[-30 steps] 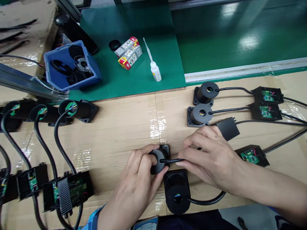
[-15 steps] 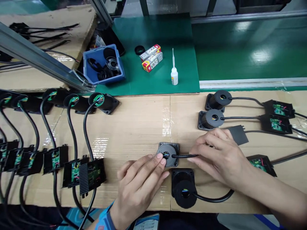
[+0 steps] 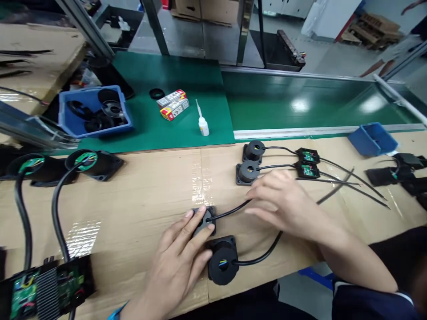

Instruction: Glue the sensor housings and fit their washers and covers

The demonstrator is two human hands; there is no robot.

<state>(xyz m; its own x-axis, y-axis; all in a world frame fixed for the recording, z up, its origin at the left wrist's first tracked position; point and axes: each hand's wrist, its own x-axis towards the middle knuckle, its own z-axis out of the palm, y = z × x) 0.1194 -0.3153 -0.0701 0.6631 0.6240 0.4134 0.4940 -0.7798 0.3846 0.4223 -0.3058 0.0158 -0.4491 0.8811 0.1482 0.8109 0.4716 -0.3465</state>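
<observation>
My left hand (image 3: 182, 251) grips a small black housing (image 3: 211, 214) with a square flanged base, its fingers spread over the round top. A black cable (image 3: 230, 213) rises from the housing's cap towards the right. My right hand (image 3: 283, 202) has this cable between thumb and fingers, some way from the housing; the cable beyond is hidden behind the hand. Just below my left fingertips stands another black housing (image 3: 223, 266), with coloured wires in its opening and a cable curving off to the right. Two similar housings (image 3: 255, 151) sit beyond my right hand, joined by cables to boxes with green circuit boards (image 3: 307, 170).
At left lie larger black housings (image 3: 96, 165) and an open circuit box (image 3: 50, 284). A blue bin of black rings (image 3: 96, 133), small cartons (image 3: 173, 105) and a white dropper bottle (image 3: 203, 126) stand at the back. Another blue bin (image 3: 372, 140) is at right.
The view has swung to the right. My right hand is farther from the housing, with a longer stretch of cable showing between. My left hand stays on the housing, covering more of its top.
</observation>
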